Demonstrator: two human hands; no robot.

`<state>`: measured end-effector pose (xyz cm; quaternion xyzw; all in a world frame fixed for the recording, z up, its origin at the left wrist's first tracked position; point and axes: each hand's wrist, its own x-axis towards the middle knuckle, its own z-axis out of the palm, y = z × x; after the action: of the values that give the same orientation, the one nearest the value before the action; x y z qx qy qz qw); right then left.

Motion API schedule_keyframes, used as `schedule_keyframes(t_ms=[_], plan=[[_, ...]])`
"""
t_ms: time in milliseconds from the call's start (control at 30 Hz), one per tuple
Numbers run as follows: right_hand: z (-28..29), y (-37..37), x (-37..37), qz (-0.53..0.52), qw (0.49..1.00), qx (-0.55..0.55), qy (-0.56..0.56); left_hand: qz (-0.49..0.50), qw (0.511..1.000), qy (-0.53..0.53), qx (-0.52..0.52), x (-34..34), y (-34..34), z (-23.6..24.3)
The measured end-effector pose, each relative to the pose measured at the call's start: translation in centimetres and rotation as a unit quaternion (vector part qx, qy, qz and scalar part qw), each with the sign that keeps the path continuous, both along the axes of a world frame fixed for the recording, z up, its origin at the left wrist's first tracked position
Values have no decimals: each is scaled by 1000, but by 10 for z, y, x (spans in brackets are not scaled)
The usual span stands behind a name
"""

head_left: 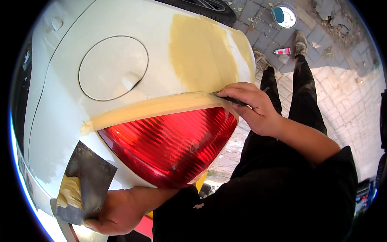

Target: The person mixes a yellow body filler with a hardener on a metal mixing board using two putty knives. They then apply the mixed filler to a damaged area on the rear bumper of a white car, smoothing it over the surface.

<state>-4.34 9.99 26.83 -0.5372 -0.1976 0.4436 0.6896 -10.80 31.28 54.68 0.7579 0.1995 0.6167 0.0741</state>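
Note:
My right hand [256,107] pinches a thin dark putty spreader [231,100], its edge against the right end of a smooth yellow putty strip [157,105]. This strip runs along the upper edge of a red tail light [173,145] on a white car body [113,20]. A broad patch of yellow putty [201,52] covers the panel above. Down at the lower left, my left hand [117,211] grips a flat dark putty board [94,173], its fingers partly hidden beneath. A lump of pale yellow putty [70,192] lies on the board's left side.
A round fuel flap [113,67] is closed in the panel; a wheel [205,9] shows at the top. On the paving [342,101] stand an open tin [287,17] and, near my shoes, a red and white tube [282,51].

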Motion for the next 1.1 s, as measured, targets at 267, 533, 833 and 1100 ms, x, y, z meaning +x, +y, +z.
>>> schedule_keyframes(t_ms=[267, 533, 833, 1100], plan=[[-9, -10, 18, 56, 950, 36, 305, -67, 994, 26, -85, 21, -8, -13], [-2, -104, 86, -178, 852, -42, 490, -129, 918, -23, -375, 24, -13, -1], [131, -147, 106, -178, 871, 186, 419, -371, 520, -115, -761, 13, -162, 17], [267, -174, 103, -149, 961, 192, 132, -383, 460, -123, -792, 40, -271, 60]])
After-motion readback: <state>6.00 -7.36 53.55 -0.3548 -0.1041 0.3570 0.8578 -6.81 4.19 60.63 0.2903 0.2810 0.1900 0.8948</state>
